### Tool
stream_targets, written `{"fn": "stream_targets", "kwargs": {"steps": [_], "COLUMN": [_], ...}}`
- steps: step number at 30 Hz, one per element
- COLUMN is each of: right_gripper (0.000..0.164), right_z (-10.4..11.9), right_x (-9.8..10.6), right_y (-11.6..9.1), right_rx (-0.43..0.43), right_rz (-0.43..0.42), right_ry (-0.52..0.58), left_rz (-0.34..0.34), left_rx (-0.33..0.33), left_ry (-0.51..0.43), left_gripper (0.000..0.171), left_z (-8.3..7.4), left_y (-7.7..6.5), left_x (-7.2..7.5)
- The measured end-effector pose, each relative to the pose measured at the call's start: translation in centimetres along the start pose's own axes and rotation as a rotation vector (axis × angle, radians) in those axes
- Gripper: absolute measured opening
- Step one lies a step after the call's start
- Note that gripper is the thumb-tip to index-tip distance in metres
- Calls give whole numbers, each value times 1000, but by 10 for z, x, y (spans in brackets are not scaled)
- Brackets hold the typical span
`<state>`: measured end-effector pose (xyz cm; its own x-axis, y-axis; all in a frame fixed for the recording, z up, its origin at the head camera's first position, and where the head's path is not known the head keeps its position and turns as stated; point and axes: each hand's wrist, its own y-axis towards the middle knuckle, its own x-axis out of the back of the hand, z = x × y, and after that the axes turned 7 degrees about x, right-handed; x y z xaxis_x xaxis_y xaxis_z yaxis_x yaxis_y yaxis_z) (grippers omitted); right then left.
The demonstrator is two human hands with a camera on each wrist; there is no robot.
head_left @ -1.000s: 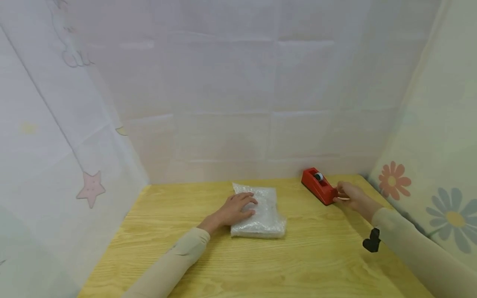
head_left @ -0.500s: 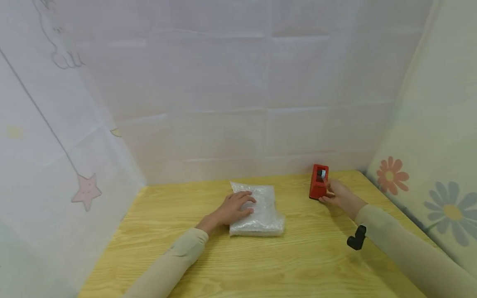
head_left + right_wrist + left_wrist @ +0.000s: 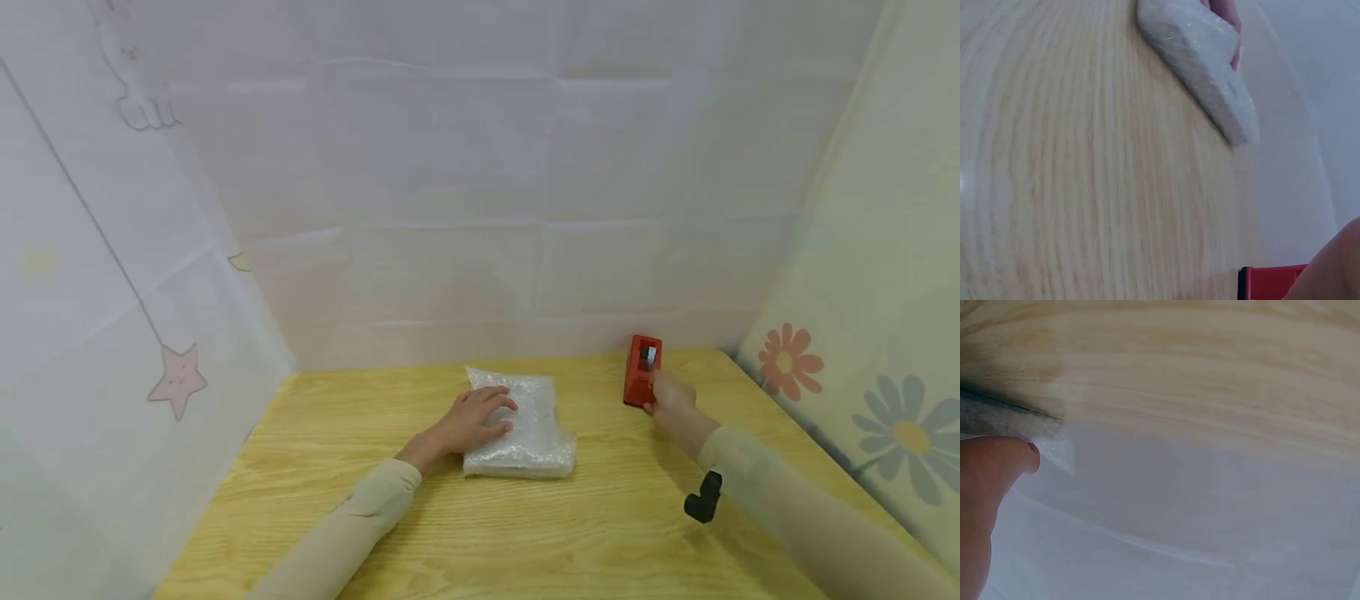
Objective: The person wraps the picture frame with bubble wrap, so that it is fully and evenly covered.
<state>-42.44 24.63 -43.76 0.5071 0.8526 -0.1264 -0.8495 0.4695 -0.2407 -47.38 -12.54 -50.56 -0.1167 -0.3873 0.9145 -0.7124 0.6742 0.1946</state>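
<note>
A flat package in clear bubble wrap [image 3: 534, 437] lies on the wooden table. My left hand [image 3: 471, 419] rests on its left side with fingers spread; the left wrist view catches only the thumb [image 3: 997, 469] beside a wrap corner [image 3: 1054, 447]. Farther right stands a red tape dispenser [image 3: 637, 388] with a tape roll [image 3: 648, 357] inside, its narrow end towards me. My right hand [image 3: 671, 402] is at the front right of that dispenser and touches it. Its fingertips are partly hidden, so whether they pinch the tape or the dispenser cannot be told.
The yellow wooden table [image 3: 480, 542] ends against a pale cloth wall [image 3: 450, 275]. Flower-printed cloth [image 3: 862, 292] borders the right side, star-printed cloth [image 3: 90, 292] the left. A black device [image 3: 703, 497] sits at the right wrist.
The dispenser has turned so its narrow end faces more towards me. My right hand has shifted left along with it and sits closer against its front. The left hand and package keep their place.
</note>
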Motion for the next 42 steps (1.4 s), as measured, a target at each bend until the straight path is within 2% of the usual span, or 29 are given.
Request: {"fn": "stream_targets", "kwargs": {"steps": [8, 14, 17, 22, 29, 35, 39, 40, 42], "right_gripper": [70, 67, 53, 15, 6, 15, 7, 12, 37], "right_z": [-5, 5, 10, 13, 1, -7, -8, -7, -7], "right_x": [1, 3, 6, 13, 18, 20, 22, 22, 22], "right_y": [8, 13, 12, 12, 13, 9, 8, 8, 9], "right_rx": [42, 7, -18, 1, 62, 127, 126, 121, 107], "right_rz": [-89, -79, -67, 18, 67, 86, 91, 102, 125], "right_ry": [-3, 72, 95, 133, 189, 229, 238, 227, 194], "left_rz": [6, -5, -4, 4, 7, 13, 13, 11, 10], "left_rx": [3, 3, 10, 19, 10, 9, 7, 6, 9], "left_ry": [-1, 15, 18, 37, 17, 4, 13, 14, 14], "left_gripper": [40, 40, 39, 40, 39, 39, 40, 40, 40], "left_z": [0, 0, 0, 4, 3, 3, 3, 4, 3], "left_y": [-1, 1, 2, 4, 2, 1, 2, 2, 3], "left_x": [-1, 1, 2, 2, -2, -3, -4, -4, -3]}}
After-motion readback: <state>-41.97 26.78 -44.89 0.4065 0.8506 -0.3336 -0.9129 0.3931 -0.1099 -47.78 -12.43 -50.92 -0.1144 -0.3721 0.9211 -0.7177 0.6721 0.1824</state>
